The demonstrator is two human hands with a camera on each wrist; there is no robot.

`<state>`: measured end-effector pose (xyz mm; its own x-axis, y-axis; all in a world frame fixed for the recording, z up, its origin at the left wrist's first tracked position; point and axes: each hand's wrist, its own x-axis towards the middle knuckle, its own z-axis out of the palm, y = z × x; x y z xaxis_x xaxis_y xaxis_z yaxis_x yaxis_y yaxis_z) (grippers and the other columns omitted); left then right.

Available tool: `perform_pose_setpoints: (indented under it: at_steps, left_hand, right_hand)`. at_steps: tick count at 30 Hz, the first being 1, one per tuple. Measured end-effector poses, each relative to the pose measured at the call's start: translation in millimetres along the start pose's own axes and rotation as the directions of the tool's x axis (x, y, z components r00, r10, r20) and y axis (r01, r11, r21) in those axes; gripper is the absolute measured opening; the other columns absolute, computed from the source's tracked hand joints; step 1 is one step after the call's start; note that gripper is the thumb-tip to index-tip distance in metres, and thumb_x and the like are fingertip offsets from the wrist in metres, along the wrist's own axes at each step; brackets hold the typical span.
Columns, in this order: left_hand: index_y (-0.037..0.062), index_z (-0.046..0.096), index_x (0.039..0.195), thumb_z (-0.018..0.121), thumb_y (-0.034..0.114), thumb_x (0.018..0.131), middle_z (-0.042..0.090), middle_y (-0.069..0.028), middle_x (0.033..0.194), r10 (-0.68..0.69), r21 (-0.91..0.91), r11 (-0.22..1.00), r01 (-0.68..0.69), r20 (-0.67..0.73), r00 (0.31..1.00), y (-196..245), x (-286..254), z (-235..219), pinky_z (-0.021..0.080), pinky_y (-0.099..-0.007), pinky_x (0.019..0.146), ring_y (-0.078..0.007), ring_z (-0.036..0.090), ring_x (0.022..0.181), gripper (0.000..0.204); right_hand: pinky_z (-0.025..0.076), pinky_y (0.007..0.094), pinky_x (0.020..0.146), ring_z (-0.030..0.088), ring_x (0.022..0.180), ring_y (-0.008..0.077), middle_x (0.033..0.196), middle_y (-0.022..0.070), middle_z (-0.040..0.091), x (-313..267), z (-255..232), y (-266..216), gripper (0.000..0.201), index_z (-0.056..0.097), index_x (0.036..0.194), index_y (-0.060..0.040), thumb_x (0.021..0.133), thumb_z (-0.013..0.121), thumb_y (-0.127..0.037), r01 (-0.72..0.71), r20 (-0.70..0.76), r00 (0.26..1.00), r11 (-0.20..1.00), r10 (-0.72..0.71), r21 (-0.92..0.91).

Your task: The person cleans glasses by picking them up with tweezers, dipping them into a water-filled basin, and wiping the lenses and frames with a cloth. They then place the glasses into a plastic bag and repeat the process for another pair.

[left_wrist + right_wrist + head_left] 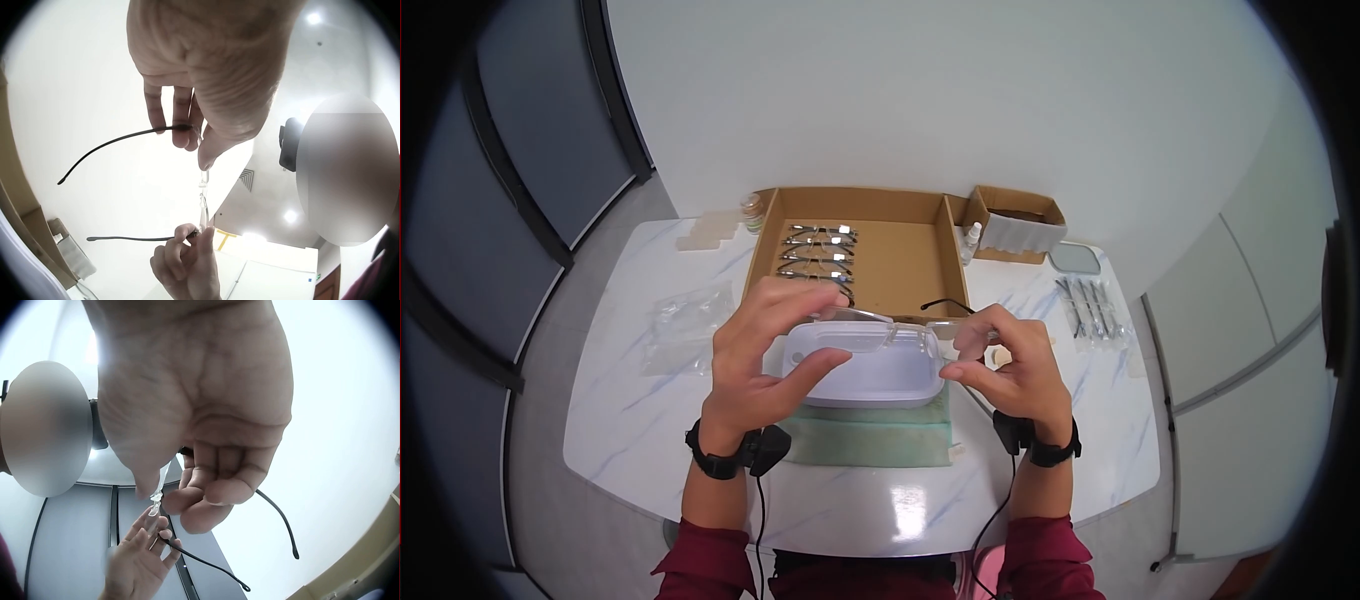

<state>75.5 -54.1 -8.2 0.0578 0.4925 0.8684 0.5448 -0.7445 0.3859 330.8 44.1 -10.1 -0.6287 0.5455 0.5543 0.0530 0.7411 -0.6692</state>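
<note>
A pair of clear-rimmed glasses (860, 334) is held up above a pale lavender tub (865, 385). My left hand (765, 355) grips one end of the frame between thumb and fingers; my right hand (1022, 368) pinches the other end. The dark temple arms point away from me, as the left wrist view shows with one arm (112, 140) beside the left hand (209, 69) and the other (128, 238) by the right hand (187, 265). In the right wrist view the right hand (206, 400) hides part of the frame, and an arm (209, 564) extends past the left hand (140, 565).
Behind the tub is a cardboard tray (900, 250) with several glasses (818, 243) in a column. A smaller box (1015, 225), a spray bottle (971, 242), a grey-green dish (1075, 259) and wrapped items (1092, 308) stand right. Left are plastic bags (688, 325) and a jar (752, 213); a green cloth (865, 443) lies in front.
</note>
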Motion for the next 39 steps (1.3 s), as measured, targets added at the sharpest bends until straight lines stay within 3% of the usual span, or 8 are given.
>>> perform_pose_setpoints:
  at_steps: [11,17,19,22,26,34,38,39]
  left_hand:
    - [-0.0012,0.063,0.122,0.084,0.009,0.075,0.068,-0.0198,0.114,0.141,0.125,0.983,-0.136,-0.030,0.990,-5.6,1.6,-3.1,0.057,-0.0356,0.081,-0.0307,0.068,0.100,0.052]
    - [-0.0031,0.059,0.127,0.083,0.019,0.078,0.063,-0.0236,0.125,0.098,0.010,0.995,-0.097,-0.022,0.995,-12.7,-1.0,-2.3,0.051,-0.0414,0.098,-0.0364,0.062,0.117,0.059]
    - [-0.0079,0.054,0.133,0.074,0.032,0.089,0.057,-0.0262,0.133,-0.085,-0.361,0.931,0.053,-0.073,0.994,-10.0,-1.6,1.8,0.045,-0.0450,0.106,-0.0375,0.056,0.126,0.063]
    - [-0.0117,0.049,0.135,0.061,0.043,0.097,0.054,-0.0279,0.136,-0.253,-0.477,0.858,0.191,-0.067,0.965,-4.0,-1.3,2.4,0.043,-0.0465,0.108,-0.0366,0.052,0.130,0.068]
    - [-0.0111,0.049,0.135,0.057,0.042,0.099,0.058,-0.0274,0.131,-0.277,-0.503,0.833,0.230,-0.019,0.961,-3.1,-5.3,2.2,0.044,-0.0471,0.107,-0.0370,0.056,0.125,0.065]
    - [-0.0085,0.051,0.135,0.069,0.027,0.093,0.066,-0.0235,0.118,-0.415,-0.623,0.673,0.397,0.126,0.901,2.4,-6.0,-1.2,0.048,-0.0441,0.102,-0.0327,0.065,0.113,0.058]
    - [-0.0030,0.060,0.129,0.081,0.017,0.079,0.070,-0.0164,0.116,-0.314,-0.399,0.841,0.364,0.187,0.931,-3.1,-2.6,-16.2,0.048,-0.0400,0.101,-0.0278,0.065,0.112,0.058]
    - [0.0000,0.064,0.124,0.084,0.016,0.074,0.071,-0.0133,0.113,-0.294,-0.206,0.917,0.341,0.229,0.928,2.6,1.6,-20.3,0.048,-0.0391,0.100,-0.0266,0.066,0.109,0.056]
  right_hand:
    - [0.046,0.0271,0.050,0.060,0.054,0.0194,0.063,0.0043,0.059,1.0,-1.5,-8.0,0.037,0.061,0.084,-0.0067,0.071,0.088,-0.029,0.289,-0.031,0.949,0.908,-0.313,-0.305]
    - [0.049,0.0260,0.052,0.066,0.060,0.0198,0.070,0.0064,0.067,0.7,4.9,-19.2,0.044,0.057,0.082,-0.0070,0.068,0.088,-0.034,0.389,-0.048,0.887,0.798,-0.459,-0.460]
    - [0.051,0.0274,0.052,0.067,0.062,0.0219,0.069,0.0070,0.066,1.7,8.2,-24.1,0.045,0.055,0.080,-0.0070,0.066,0.089,-0.032,0.413,-0.025,0.853,0.704,-0.521,-0.578]
    - [0.049,0.0268,0.049,0.061,0.058,0.0180,0.062,0.0042,0.058,5.8,14.5,-26.2,0.037,0.059,0.074,-0.0043,0.069,0.088,-0.026,0.460,-0.030,0.813,0.672,-0.581,-0.580]
    - [0.053,0.0285,0.053,0.068,0.065,0.0227,0.070,0.0089,0.065,4.3,19.8,-22.3,0.044,0.056,0.078,-0.0046,0.063,0.090,-0.027,0.433,0.006,0.849,0.689,-0.528,-0.581]
    - [0.046,0.0283,0.048,0.055,0.058,0.0174,0.062,0.0029,0.052,8.1,17.6,-15.6,0.038,0.060,0.077,-0.0023,0.069,0.086,-0.029,0.404,0.024,0.869,0.682,-0.493,-0.610]
    - [0.045,0.0291,0.048,0.053,0.058,0.0170,0.061,0.0019,0.048,7.7,18.0,-17.5,0.036,0.060,0.077,-0.0027,0.070,0.085,-0.029,0.402,0.042,0.877,0.681,-0.479,-0.612]
    - [0.045,0.0295,0.048,0.053,0.059,0.0169,0.061,0.0020,0.047,7.4,18.3,-19.0,0.035,0.061,0.078,-0.0030,0.071,0.084,-0.028,0.391,0.073,0.893,0.686,-0.444,-0.613]
